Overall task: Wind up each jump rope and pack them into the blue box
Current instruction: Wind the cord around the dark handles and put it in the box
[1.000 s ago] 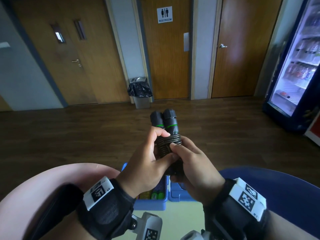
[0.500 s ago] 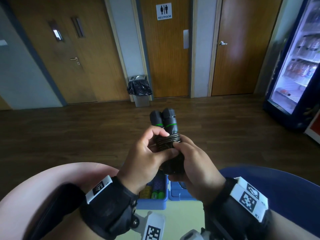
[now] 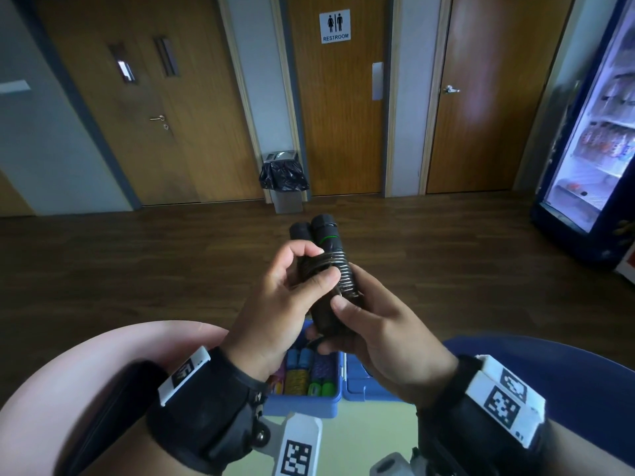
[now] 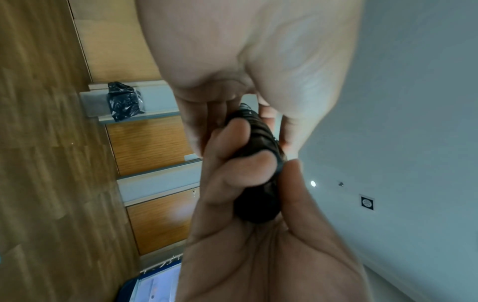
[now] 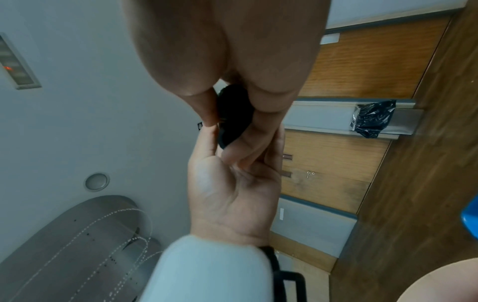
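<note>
A black jump rope (image 3: 328,266) with green rings stands upright between my hands, its two handles side by side and its cord coiled round them. My left hand (image 3: 292,290) pinches the coil from the left with thumb and forefinger. My right hand (image 3: 371,324) grips the lower part of the handles from the right, thumb on the front. The wound bundle (image 4: 258,163) shows dark in the left wrist view, and its handle end (image 5: 232,116) in the right wrist view. Below my hands the open blue box (image 3: 309,407) holds several coloured wound ropes.
The box's blue lid (image 3: 360,386) lies open to the right on a pale yellow table (image 3: 371,438). A pink chair (image 3: 86,365) is at my left, a blue chair (image 3: 567,365) at my right. Beyond are dark wood floor, a bin (image 3: 284,182), doors and a drinks fridge (image 3: 591,139).
My left thumb and forefinger shifted on the coil, and my right thumb slid down to the lower handles. The bundle tilted slightly left at the top.
</note>
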`<action>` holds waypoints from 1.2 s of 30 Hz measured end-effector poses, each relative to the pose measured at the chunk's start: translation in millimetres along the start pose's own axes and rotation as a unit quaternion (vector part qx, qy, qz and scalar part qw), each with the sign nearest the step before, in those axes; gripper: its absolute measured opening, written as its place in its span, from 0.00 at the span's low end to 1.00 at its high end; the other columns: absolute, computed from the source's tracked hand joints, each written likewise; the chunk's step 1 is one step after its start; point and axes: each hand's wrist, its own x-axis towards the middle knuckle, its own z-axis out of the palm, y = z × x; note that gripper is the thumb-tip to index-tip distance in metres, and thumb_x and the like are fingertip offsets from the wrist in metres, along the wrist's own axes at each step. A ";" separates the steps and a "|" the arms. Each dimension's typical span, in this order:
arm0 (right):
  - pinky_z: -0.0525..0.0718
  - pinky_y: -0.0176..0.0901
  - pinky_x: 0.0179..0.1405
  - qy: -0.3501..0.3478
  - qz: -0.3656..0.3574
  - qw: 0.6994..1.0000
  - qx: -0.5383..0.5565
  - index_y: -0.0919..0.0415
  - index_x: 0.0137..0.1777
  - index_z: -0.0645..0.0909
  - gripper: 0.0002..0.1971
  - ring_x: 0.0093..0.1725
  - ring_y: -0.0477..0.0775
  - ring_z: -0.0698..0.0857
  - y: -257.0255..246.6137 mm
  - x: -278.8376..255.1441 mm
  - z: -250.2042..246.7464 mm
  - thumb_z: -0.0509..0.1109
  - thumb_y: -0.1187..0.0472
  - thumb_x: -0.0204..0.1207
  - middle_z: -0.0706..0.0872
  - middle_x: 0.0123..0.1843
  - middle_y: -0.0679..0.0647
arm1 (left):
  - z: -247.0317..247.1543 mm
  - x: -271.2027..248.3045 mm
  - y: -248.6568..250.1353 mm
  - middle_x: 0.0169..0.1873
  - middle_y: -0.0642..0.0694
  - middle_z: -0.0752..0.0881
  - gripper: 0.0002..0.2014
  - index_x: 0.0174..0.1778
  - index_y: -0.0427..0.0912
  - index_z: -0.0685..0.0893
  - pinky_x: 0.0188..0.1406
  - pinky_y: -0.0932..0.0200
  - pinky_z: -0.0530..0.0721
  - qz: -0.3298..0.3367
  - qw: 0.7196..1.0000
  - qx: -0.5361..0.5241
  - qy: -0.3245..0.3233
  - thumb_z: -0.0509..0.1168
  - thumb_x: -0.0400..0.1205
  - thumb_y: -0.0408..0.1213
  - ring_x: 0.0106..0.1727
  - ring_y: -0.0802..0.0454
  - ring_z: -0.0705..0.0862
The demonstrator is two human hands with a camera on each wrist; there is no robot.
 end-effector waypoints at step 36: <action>0.81 0.36 0.29 0.191 -0.016 0.971 -0.146 0.38 0.53 0.81 0.15 0.35 0.43 0.87 21.4 2.0 5.2 0.61 0.64 0.87 0.90 0.41 0.49 | 27.6 3.0 -37.9 0.41 0.43 0.87 0.08 0.47 0.53 0.80 0.31 0.53 0.82 -0.040 0.993 0.041 0.105 0.68 0.74 0.40 0.37 0.48 0.85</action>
